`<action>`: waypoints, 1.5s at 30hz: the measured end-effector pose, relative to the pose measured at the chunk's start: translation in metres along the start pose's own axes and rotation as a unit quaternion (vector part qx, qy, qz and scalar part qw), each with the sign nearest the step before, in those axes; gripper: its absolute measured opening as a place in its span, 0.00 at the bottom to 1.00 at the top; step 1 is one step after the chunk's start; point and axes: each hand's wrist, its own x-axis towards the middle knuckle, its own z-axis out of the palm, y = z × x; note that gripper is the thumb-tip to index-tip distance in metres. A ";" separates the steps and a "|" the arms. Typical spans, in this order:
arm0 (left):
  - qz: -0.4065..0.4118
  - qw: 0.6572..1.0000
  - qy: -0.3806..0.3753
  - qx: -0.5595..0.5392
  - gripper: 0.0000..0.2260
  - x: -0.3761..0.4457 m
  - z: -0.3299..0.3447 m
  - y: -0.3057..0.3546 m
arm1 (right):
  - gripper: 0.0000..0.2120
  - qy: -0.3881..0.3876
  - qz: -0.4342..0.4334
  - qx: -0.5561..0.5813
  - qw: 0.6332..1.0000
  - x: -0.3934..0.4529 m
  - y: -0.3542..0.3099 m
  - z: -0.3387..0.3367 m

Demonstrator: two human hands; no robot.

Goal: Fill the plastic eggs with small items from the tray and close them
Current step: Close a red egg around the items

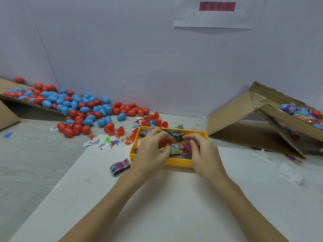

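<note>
Both hands are over the one yellow tray on the bench. Left hand has its fingers curled round one red egg half; right hand pinches a small pink packet. Two cardboard boxes, too many eggs to count.

Both forearms reach toward twelve o'clock, the left hand and right hand close together, fingers curled.

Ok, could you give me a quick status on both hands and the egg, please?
Left hand grips red egg piece over yellow tray. Right hand pinches pink packet in tray. Egg not yet closed. Nothing blocking.
</note>
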 end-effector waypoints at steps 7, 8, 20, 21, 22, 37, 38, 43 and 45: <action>0.009 1.000 -0.003 0.005 0.06 -0.001 0.004 -0.002 | 0.06 -0.013 0.011 0.024 1.000 0.002 0.002 -0.002; 0.006 1.000 -0.001 -0.008 0.07 -0.001 0.005 -0.002 | 0.05 -0.011 0.013 0.036 0.999 0.002 0.002 -0.002; -0.103 0.982 0.042 -0.154 0.02 0.002 0.003 -0.001 | 0.06 -0.033 0.036 0.130 0.990 0.001 -0.011 -0.007; -0.126 0.973 0.039 -0.187 0.02 0.003 0.002 0.000 | 0.06 -0.036 0.046 0.141 0.988 0.001 -0.012 -0.009; -0.145 0.966 0.034 -0.213 0.02 0.004 0.001 0.001 | 0.06 -0.035 0.060 0.163 0.984 0.001 -0.013 -0.010; -0.148 0.929 -0.067 -0.333 0.06 -0.001 0.003 0.008 | 0.12 -0.028 0.234 0.494 0.837 0.005 -0.012 -0.018; -0.139 0.932 -0.068 -0.327 0.08 0.000 0.002 0.006 | 0.09 -0.011 0.213 0.439 0.873 0.005 -0.010 -0.019; -0.129 0.939 -0.045 -0.316 0.17 0.001 0.000 0.004 | 0.05 0.047 0.097 0.182 0.977 0.004 -0.001 -0.020; -0.130 0.940 -0.050 -0.312 0.16 0.001 0.001 0.005 | 0.07 0.036 0.088 0.167 0.981 0.003 -0.001 -0.019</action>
